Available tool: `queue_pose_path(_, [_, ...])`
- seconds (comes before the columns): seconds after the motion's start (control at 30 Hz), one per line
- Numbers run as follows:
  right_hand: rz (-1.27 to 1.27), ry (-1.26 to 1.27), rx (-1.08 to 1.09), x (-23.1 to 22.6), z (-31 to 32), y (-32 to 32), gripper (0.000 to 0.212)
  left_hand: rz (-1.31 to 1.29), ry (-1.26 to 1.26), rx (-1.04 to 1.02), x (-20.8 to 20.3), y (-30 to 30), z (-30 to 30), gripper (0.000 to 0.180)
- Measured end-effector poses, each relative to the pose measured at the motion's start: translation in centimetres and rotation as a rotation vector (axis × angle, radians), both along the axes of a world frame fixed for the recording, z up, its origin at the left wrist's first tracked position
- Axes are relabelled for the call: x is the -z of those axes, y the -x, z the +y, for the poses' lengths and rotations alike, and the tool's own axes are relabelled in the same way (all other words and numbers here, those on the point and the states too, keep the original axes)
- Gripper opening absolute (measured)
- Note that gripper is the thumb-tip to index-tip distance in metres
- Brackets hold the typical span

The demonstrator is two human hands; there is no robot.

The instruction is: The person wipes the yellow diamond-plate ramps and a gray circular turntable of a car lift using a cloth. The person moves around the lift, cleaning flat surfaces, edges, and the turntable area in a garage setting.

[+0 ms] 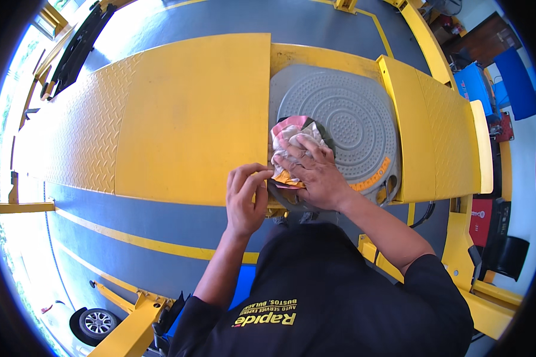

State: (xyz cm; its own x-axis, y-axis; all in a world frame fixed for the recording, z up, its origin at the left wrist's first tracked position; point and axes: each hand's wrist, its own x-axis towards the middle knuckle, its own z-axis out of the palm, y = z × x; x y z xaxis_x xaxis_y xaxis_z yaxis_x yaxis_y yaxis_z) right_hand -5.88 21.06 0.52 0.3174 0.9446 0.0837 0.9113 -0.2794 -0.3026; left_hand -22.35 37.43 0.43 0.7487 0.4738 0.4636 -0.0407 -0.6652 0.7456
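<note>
My right hand (pixel 317 174) lies over a bunched rag (pixel 293 135) of white, pink, orange and dark green patches, its fingers bent across the cloth. Under the rag is the left side of a grey turn plate (pixel 354 119), a round disc with rings of raised dots, set in a recess. Loosely curled, my left hand (pixel 247 193) hovers by the front edge of the yellow ramp platform (pixel 196 119). Its index fingertip comes close to the rag's left edge; whether they touch I cannot tell. Nothing shows between its thumb and fingers.
Right of the plate rises a yellow ramp section (pixel 438 131) with a raised lip. Yellow lift posts and beams (pixel 423 41) stand around. A wheel (pixel 97 323) sits at the lower left. Blue and red equipment (pixel 479 89) lines the right wall. Yellow stripes (pixel 143 238) cross the grey floor.
</note>
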Motion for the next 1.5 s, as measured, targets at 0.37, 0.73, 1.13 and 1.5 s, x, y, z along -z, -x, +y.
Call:
queue_pose_path(0.37, [0.201,-0.253,0.484,-0.6,10.8,-24.3,0.018,0.034,-0.148,-0.135,0.7,-1.4,-0.7,0.02])
queue_pose_path(0.73, [0.648,0.128,-0.205,3.0,19.5,-30.9,0.027,0.122,-0.229,-0.232,0.7,-2.2,-1.1,0.019])
queue_pose_path(1.13, [0.477,-0.013,-0.287,3.0,19.0,-31.4,0.019,0.159,-0.249,-0.276,0.7,-2.4,-1.5,0.016])
queue_pose_path(1.5, [0.004,-0.18,-0.086,-2.0,20.3,-30.5,0.036,0.143,-0.265,-0.262,0.8,-2.5,-1.4,0.017])
